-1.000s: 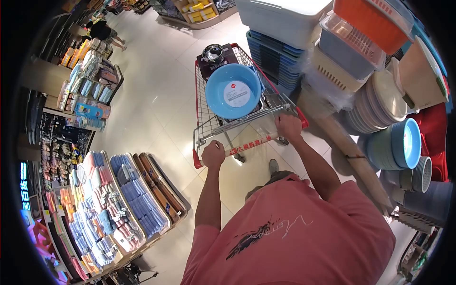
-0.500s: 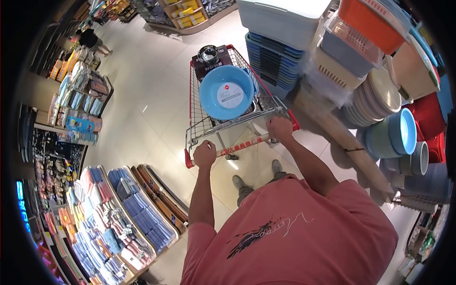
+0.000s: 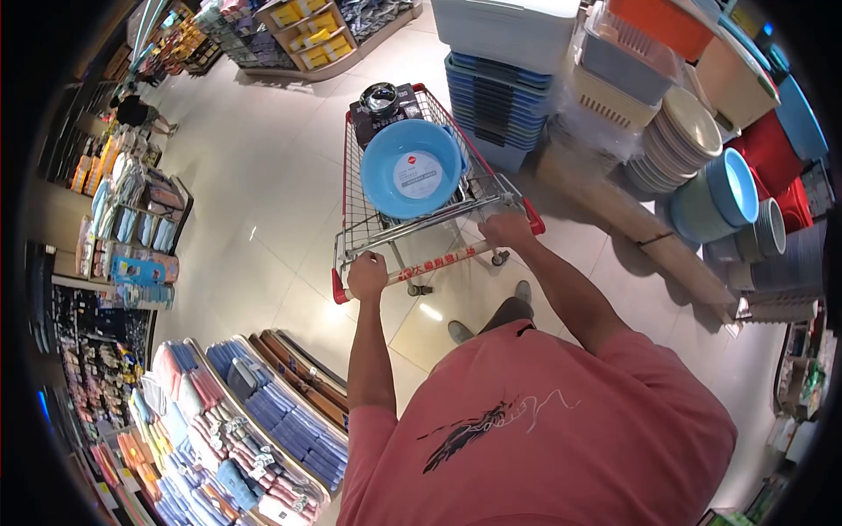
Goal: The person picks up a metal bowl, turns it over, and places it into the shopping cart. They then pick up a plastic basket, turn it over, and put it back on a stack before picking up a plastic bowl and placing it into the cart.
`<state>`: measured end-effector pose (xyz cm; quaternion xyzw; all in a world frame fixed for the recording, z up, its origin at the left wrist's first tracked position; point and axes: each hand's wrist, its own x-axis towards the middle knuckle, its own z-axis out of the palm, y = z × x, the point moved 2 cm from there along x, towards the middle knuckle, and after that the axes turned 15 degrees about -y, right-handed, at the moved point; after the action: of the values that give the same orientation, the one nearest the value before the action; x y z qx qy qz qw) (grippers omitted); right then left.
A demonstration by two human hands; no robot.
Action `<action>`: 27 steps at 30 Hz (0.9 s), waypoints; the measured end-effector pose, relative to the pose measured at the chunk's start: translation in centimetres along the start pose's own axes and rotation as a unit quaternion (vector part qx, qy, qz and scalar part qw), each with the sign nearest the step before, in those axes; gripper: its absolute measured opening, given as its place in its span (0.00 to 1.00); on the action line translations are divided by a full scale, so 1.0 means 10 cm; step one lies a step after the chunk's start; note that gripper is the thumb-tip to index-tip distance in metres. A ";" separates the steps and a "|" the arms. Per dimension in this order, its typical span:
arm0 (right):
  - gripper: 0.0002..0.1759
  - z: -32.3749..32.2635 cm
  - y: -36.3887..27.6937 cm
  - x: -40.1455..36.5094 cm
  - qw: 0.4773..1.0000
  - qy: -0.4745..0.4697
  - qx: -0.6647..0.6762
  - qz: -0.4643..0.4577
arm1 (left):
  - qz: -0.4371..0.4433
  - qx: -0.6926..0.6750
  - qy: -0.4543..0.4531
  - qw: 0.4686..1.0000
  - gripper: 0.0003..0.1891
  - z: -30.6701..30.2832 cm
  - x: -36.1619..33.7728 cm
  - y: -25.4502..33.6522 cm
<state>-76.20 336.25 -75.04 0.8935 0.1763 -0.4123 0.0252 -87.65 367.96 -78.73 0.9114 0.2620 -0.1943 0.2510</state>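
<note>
Both my hands are wrapped round the handle [image 3: 438, 266] of a shopping cart [image 3: 353, 180], a pale bar with red lettering and red end pieces. My left hand [image 3: 367, 275] is closed near its left end, and my right hand [image 3: 506, 231] is closed near its right end. Inside the wire basket a round light blue basin [image 3: 381, 171] with a white label inside faces up. Beyond it, a shiny metal bowl [image 3: 380, 98] rests on a dark printed box [image 3: 410, 107]. Whatever lies under the basin is mostly hidden.
Along the right stand stacked storage bins [image 3: 500, 96], plastic baskets [image 3: 614, 96] and a stack of basins [image 3: 732, 197] behind a low ledge [image 3: 614, 210]. Folded textiles [image 3: 272, 412] fill a display at lower left. A person [image 3: 136, 111] is far off at upper left.
My feet have shifted in a step, and the displays have moved and turned in view around the cart. Both hands keep their hold on the handle; the basin stays in the basket.
</note>
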 end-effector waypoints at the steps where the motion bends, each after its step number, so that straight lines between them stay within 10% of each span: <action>1: 0.14 0.05 -0.01 0.07 0.999 -0.019 -0.042 -0.023 | 0.009 0.003 -0.002 1.000 0.16 -0.02 0.01 -0.01; 27: 0.19 -0.02 -0.28 -0.13 0.978 0.157 0.102 0.086 | 0.016 0.015 -0.014 1.000 0.16 -0.10 0.09 -0.12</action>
<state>-77.76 338.51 -73.63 0.9569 0.0573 -0.2786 -0.0589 -87.41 369.75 -78.81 0.9161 0.2415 -0.2068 0.2444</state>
